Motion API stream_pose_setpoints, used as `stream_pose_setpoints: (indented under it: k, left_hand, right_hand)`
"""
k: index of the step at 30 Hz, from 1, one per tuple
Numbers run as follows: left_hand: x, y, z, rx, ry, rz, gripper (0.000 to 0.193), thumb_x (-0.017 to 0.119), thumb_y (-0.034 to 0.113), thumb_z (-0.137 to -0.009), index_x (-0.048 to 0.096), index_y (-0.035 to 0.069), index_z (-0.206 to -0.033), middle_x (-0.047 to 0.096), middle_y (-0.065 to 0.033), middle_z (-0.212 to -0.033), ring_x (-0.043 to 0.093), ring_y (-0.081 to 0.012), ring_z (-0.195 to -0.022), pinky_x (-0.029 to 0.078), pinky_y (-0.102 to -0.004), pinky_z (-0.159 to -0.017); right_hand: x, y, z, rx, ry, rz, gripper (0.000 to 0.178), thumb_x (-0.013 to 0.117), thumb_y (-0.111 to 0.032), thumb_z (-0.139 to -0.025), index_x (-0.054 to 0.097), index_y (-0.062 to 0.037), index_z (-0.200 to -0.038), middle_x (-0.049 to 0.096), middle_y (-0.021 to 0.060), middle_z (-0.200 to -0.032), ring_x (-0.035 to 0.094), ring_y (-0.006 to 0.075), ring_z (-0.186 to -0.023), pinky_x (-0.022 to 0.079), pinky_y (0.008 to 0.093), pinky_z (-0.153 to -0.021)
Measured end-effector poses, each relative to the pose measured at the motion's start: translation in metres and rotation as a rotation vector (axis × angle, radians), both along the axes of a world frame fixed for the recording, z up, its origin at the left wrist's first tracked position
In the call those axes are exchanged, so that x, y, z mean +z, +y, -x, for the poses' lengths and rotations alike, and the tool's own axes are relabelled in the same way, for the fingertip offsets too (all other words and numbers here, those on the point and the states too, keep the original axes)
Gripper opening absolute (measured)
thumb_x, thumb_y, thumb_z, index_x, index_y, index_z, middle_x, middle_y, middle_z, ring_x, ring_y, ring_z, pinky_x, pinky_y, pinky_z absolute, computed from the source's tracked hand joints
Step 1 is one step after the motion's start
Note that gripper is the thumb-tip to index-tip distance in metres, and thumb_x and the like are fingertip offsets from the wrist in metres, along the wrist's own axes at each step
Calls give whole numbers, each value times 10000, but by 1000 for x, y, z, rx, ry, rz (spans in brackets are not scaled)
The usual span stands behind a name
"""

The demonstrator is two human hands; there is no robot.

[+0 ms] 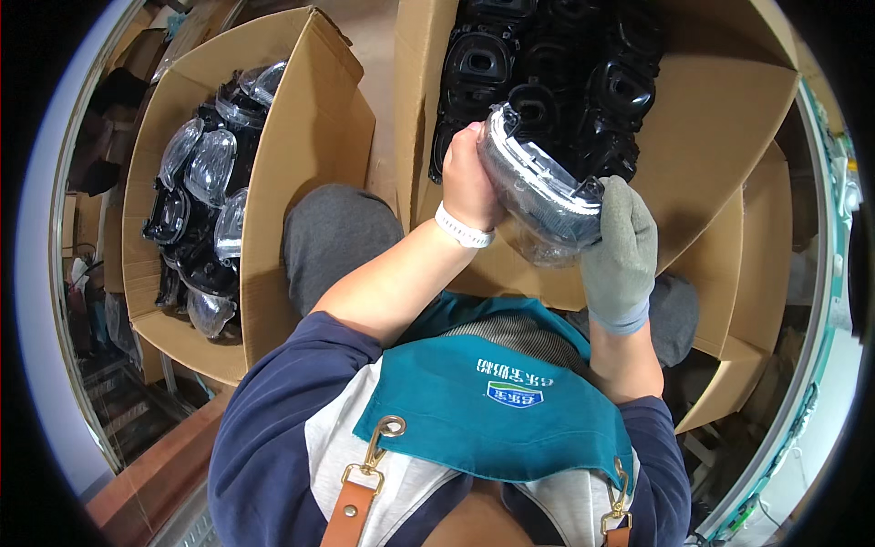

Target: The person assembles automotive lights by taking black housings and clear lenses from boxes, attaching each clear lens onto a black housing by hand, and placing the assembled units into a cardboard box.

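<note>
Between my two hands is a vehicle headlight [544, 196] with a clear plastic lens, a white inner strip and a dark body, held tilted over the box in front of me. My left hand [471, 178], bare with a white band at the wrist, grips its left end. The right hand [622, 242], in a grey glove, pinches the opposite end near a small black tab. Beyond the headlight, black lamp housings [480, 59] lie in rows inside a large cardboard box [720, 118].
To the left stands another open cardboard box [310, 118], holding several lamps with clear lenses [211, 167] piled on black parts. A further open carton [743, 301] is at the right. My knees are between the boxes. Shelving with mixed items lines the far left.
</note>
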State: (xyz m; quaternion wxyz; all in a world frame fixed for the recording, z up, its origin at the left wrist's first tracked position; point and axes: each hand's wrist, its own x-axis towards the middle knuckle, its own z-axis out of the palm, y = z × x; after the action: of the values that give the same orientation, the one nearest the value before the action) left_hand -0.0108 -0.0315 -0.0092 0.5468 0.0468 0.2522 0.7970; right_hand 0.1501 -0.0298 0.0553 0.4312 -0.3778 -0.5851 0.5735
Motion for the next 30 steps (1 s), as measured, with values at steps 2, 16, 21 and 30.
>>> stream_pose_setpoints:
  k: [2, 16, 21, 30]
  left_hand:
    - [-1, 1, 0, 5, 85, -66, 357, 339, 275, -928, 585, 29, -850, 635, -73, -786, 593, -179, -723, 498, -307, -710]
    - [16, 4, 38, -276, 133, -488, 391, 309, 411, -879, 395, 100, -657, 415, -51, -589, 394, -185, -575, 360, -321, -564]
    - [21, -10, 39, -442, -227, -574, 415, 398, 488, -876, 407, 129, -669, 308, -1, -631, 332, -175, -631, 335, -316, -622]
    - [57, -81, 196, -271, -196, -819, 227, 654, 44, -678, 459, 158, -657, 343, 75, -630, 351, -71, -598, 327, -219, -611]
  right_hand:
    - [-2, -4, 3, -99, -353, -277, 244, 518, -204, -981, 630, 4, -1041, 652, 44, -911, 619, 118, -829, 487, 238, -793]
    - [-154, 69, -39, -303, -1094, -526, 557, 603, -388, -861, 504, -41, -1286, 490, 214, -1318, 457, 415, -1203, 369, 460, -1019]
    - [-207, 79, -59, -206, -1261, -153, 610, 638, -436, -811, 507, -86, -1293, 513, 212, -1295, 466, 395, -1208, 366, 448, -1037]
    - [-250, 108, -96, -138, -1013, 417, 817, 562, -594, -847, 417, 25, -1359, 506, 202, -1336, 479, 326, -1218, 354, 374, -1052]
